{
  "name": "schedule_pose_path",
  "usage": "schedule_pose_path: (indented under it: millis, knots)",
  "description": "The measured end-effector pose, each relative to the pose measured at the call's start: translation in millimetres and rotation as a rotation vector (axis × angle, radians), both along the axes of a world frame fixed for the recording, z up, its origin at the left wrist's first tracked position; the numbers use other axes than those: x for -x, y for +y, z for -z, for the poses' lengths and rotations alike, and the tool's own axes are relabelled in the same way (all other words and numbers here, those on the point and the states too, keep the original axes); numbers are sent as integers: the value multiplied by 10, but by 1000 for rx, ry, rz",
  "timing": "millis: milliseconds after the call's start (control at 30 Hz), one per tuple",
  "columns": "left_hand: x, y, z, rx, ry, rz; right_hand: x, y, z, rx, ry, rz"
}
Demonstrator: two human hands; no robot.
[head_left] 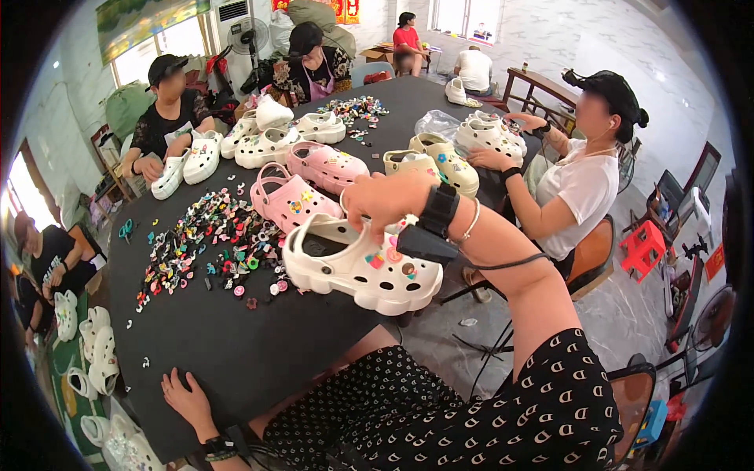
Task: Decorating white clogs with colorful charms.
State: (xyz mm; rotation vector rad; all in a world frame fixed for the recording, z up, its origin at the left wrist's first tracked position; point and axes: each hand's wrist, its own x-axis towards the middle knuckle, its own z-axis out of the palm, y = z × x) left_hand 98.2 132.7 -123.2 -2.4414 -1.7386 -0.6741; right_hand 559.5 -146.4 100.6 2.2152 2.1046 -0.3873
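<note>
Head view. Centre of frame: right hand (382, 200), wearing a black wrist strap with a cable, fingers curled down onto the heel strap of a white clog (363, 267); grip closed on the strap. Clog lying on its side at the near edge of the dark round tabletop (236, 353), with several coloured charms set into its upper.

Lower left of frame: left hand (187, 395), fingers spread wide and flat, resting on the tabletop rim, holding nothing.

Left of centre: pile of small coloured charms (208, 247) scattered on the tabletop, just beside the white clog.

Just above centre: 2 pink clogs (310, 180) side by side, directly behind the right hand; 2 beige clogs (436, 161) to their right.

Upper centre: row of white clogs (271, 137) and a second charm heap (353, 110) farther back.

Right of frame: seated person in a white shirt (585, 188), hands on a further cluster of white clogs.

Upper left: seated person in black (169, 118) handling a white clog.

Lower left edge: more white clogs (98, 357) on the floor beside the tabletop.
</note>
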Motion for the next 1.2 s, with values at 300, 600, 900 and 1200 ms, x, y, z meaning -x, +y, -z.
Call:
schedule_pose_path:
  millis: [300, 600, 900, 1200]
  knots:
    - [26, 32, 54, -10, 13, 10, -91, -237, 489, 76, -308, 232]
    - [-45, -41, -40, 44, 19, -20, -179, -307, 442, 12, -308, 154]
    - [-107, -47, -86, 56, -19, -24, 95, -280, 20, -192, -283, -51]
    - [293, -62, -155, 155, -163, 175, 1292, 1026, -134, -353, 34, -431]
